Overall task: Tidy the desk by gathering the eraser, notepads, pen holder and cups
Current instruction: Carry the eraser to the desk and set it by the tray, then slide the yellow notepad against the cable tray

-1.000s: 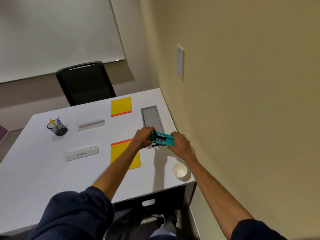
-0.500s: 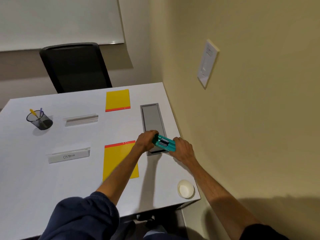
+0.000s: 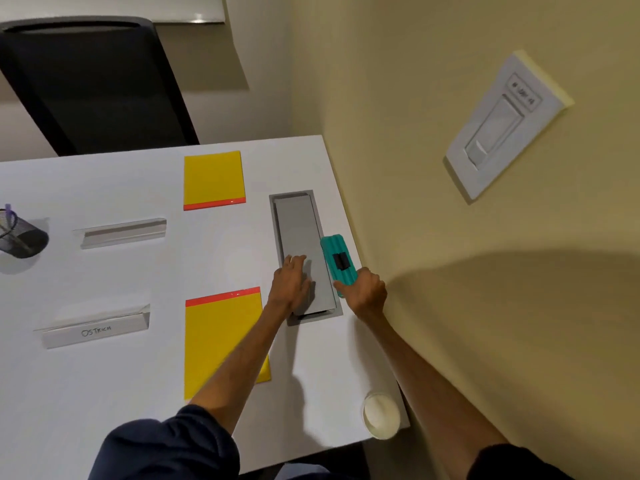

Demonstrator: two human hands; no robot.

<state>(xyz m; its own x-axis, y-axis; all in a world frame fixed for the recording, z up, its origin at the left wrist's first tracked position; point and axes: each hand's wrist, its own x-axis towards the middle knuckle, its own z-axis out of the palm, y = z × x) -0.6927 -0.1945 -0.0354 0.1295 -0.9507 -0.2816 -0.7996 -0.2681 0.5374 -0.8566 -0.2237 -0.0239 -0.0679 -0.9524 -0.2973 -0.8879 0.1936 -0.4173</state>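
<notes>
Head view. Your right hand is clamped on the near end of the teal eraser, which lies along the right side of the grey cable-tray lid, close to the desk's right edge and the yellow wall. There is little room on that side. Your left hand rests flat on the lid, fingers spread, gripping nothing.

Left of the lid the desk surface is open. One yellow notepad sits near the far edge; a second yellow notepad lies under your left forearm. The white cup stands at the near right corner, just inside the edge. The mesh pen holder is at the far left, cut off by the frame.

Writing: the near name plate reads "OSTRICH". The far name plate shows its back. The wall switch carries a label too small to read. A black chair stands beyond the far edge.
</notes>
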